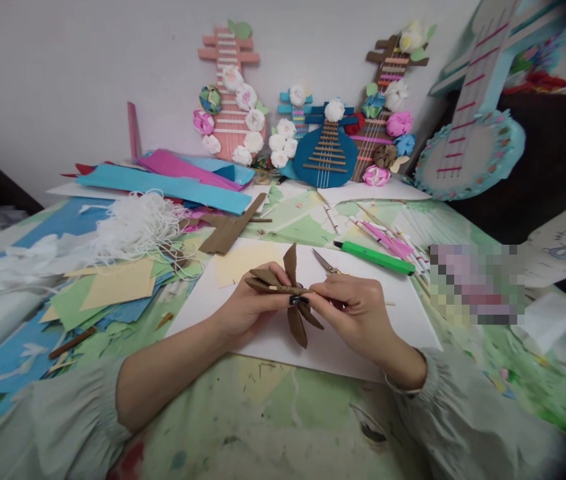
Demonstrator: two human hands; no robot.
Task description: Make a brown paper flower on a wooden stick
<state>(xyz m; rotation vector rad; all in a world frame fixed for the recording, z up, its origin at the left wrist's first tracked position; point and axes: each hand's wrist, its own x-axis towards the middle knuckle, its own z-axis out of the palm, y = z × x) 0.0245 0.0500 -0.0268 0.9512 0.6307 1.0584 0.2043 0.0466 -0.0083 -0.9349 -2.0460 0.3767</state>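
Both hands meet over a white sheet [343, 347] in the middle of the table. My left hand [247, 308] is closed around a brown paper piece with several folded strips [290, 290] that stick up and hang down. My right hand [355, 310] pinches the same brown piece from the right, thumb and fingertips pressed together at its middle. Scissors [327, 263] lie on the sheet just behind my right hand.
A green utility knife [375, 258], pink and white sticks [387, 240], white string [135, 227] and coloured paper scraps [107, 293] surround the sheet. Paper guitars with paper flowers [325, 150] lean on the back wall. A large light-blue guitar [473, 143] stands at right.
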